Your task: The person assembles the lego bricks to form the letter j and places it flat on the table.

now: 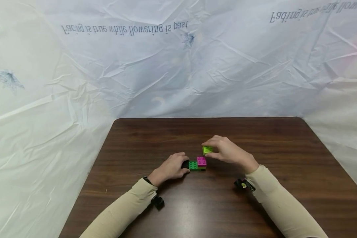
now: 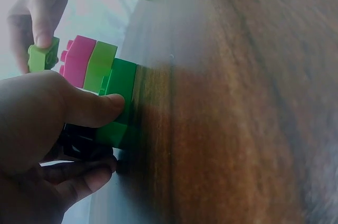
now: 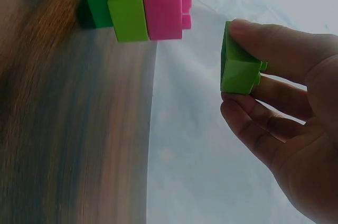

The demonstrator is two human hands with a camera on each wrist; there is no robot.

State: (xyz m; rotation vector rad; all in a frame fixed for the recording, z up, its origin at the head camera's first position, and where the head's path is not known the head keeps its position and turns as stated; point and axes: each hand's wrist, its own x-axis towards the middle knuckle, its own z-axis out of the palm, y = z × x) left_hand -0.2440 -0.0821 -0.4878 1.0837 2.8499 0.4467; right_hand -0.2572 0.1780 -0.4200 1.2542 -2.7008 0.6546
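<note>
My left hand (image 1: 171, 167) grips the left end of a small toy-brick stack on the table. Its thumb lies on the long green brick (image 2: 120, 78), and its fingers curl around the black brick (image 2: 84, 142). On the green brick's right end sits a lime brick (image 3: 128, 10), topped by a pink brick (image 1: 201, 161) with its studs bare. Behind and slightly right of the pink brick, my right hand (image 1: 227, 150) pinches another lime brick (image 3: 240, 68) between thumb and fingers. That brick is held apart from the stack, in the air.
The brown wooden table (image 1: 142, 138) has rounded far corners. Pale printed sheeting (image 1: 178, 92) hangs beyond its far edge and along both sides. Each wrist carries a black camera, such as the left wrist camera (image 1: 158, 202).
</note>
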